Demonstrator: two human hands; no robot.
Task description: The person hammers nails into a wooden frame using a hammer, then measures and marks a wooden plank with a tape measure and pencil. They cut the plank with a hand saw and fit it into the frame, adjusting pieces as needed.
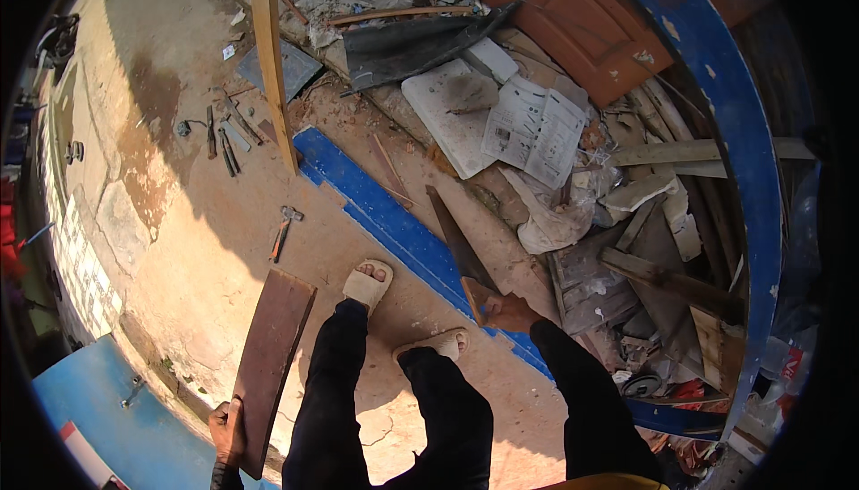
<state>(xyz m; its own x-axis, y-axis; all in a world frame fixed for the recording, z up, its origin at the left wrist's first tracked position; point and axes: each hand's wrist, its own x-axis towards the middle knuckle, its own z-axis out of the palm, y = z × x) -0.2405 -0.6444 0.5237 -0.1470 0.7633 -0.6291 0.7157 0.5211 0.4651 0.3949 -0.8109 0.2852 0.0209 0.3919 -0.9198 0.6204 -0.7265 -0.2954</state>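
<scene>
My left hand (pixel 227 432) grips the edge of a dark reddish-brown wooden board (pixel 274 356), thumb on its face, beside my left leg. Fingers of my right hand (pixel 512 313) wrap round the wooden handle of a hand saw (pixel 458 238); its dark blade points up and away to the left. Saw and hand are over a long blue painted plank (pixel 385 224) lying aslant on the ground. Whether the blade touches that plank, I cannot tell. A hammer (pixel 284 230) with an orange and black handle lies on the ground past the board's far end.
Several hand tools (pixel 225 138) lie on the concrete at the far left. An upright wooden post (pixel 269 69) stands at the plank's far end. Rubble, scrap wood and a printed sheet (pixel 534 132) heap up on the right, under a curved-looking blue frame (pixel 756 141). A blue panel (pixel 134 414) is at lower left.
</scene>
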